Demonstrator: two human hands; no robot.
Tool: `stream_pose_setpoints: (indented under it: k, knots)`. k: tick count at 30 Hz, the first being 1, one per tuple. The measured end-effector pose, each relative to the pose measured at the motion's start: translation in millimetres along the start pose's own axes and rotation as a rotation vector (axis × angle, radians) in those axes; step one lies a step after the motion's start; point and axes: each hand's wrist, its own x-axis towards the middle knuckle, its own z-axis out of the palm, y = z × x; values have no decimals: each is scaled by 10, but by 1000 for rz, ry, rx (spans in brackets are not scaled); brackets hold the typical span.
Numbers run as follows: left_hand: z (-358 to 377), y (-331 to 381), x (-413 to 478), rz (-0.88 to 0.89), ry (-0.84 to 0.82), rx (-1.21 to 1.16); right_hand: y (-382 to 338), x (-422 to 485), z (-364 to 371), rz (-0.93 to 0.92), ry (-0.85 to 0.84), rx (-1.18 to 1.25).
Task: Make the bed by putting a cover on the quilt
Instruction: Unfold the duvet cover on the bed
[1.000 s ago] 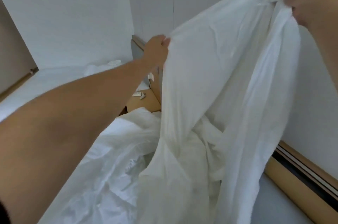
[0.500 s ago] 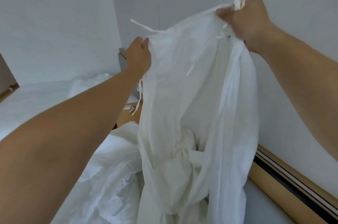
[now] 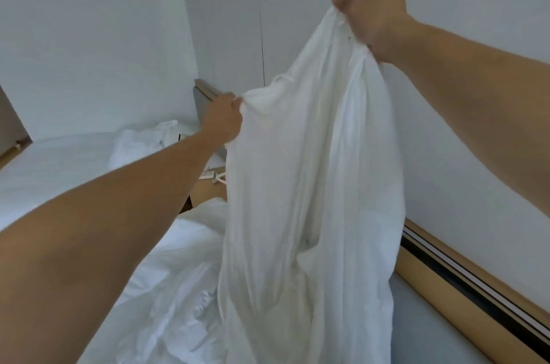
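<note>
While the right hand [image 3: 373, 11] clenches a bunched corner of the thin white fabric cover [image 3: 312, 185] high, it hangs open lengthwise. The left hand [image 3: 223, 121] pinches its lower edge, likely hunting the opening above the crumpled white quilt [image 3: 166, 289].

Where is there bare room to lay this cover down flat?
The smooth white bed on the left, bordered by the wall and the rumpled bedding, is free. A narrow grey mattress strip runs between the hanging cover and the wooden rail. The middle, under the bedding, is crowded.
</note>
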Motion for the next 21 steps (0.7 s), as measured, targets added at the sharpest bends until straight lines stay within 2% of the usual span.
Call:
stream_pose_setpoints:
  k: [3,8,11,12,14,16,19,21]
  knots:
    - [-248,-32,340,-56,93,-46,-167,91,-2,-8,82,66]
    - [170,-219,-134,-76,-201,34,106,-37,120,-23,-13,-67]
    - [-94,-138,234,-164,-5,-232,53,87,30,-18,107,-14]
    - [-216,-79,381,-186,57,-344,-26,146,-8,15,88,28]
    - [-301,19,568,-211,96,-545,-123,176,-60,104,-89,28]
    - [-131,69,496,-223,-41,-585,-68,76,-48,112,-179,-60]
    - [325,45,50,-291,-319,-569,233,-115,75,-51,-88,-132]
    - [554,103,-380,-309,-482,-696,478,-321,197,-82,-174,-116]
